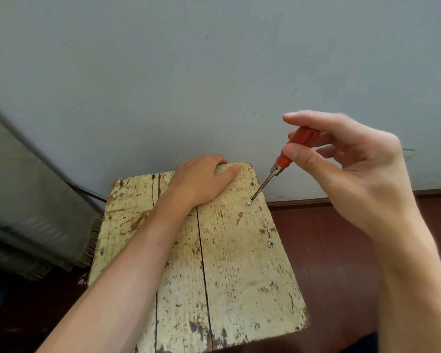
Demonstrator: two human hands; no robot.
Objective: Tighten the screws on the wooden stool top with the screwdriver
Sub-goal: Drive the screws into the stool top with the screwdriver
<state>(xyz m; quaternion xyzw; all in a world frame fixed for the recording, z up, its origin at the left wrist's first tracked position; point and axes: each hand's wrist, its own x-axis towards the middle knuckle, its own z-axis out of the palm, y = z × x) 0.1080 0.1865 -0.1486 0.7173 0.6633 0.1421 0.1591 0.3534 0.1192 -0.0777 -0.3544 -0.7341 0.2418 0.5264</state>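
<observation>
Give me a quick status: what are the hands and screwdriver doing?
Right hand grip pinches the red screwdriver, tip on the far screw. Left hand grip holds far edge of the stool top. Nothing in the way; nearer screws untouched.

Red-handled screwdriver [281, 161] tilted, tip in screw [249, 203] near far-right corner of worn stool top [234, 263]; two more screws [271, 244] along right edge.
</observation>
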